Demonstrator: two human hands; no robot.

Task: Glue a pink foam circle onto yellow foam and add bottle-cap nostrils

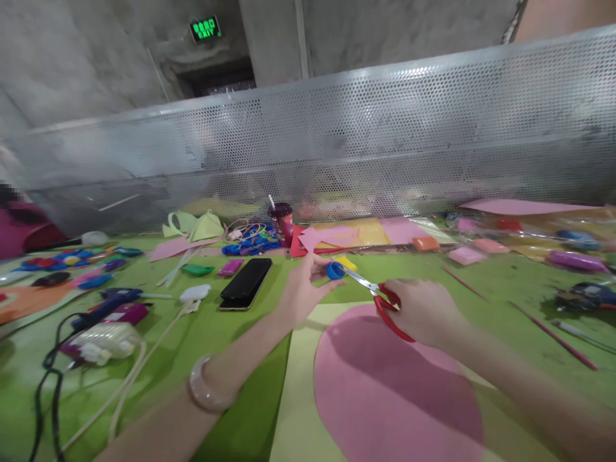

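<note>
My right hand (423,311) grips red-handled scissors (391,314), whose metal blades reach left to a small round blue piece (334,270). Between the fingers of my left hand (308,282) is that blue piece, with the blade tips at its edge; whether they cut into it I cannot tell. What the blue piece is made of does not show clearly. Just behind it lies a small yellow piece (347,263). Below both hands a large rounded pink sheet (389,385) rests on a pale yellow-green sheet (297,385).
A black phone (246,282) lies left of my left hand. Farther left are a glue gun (108,305) and a power strip (103,343) with cords. A dark cup with a straw (282,224) stands before the perforated metal screen (385,135). Thin red sticks (553,335) lie right.
</note>
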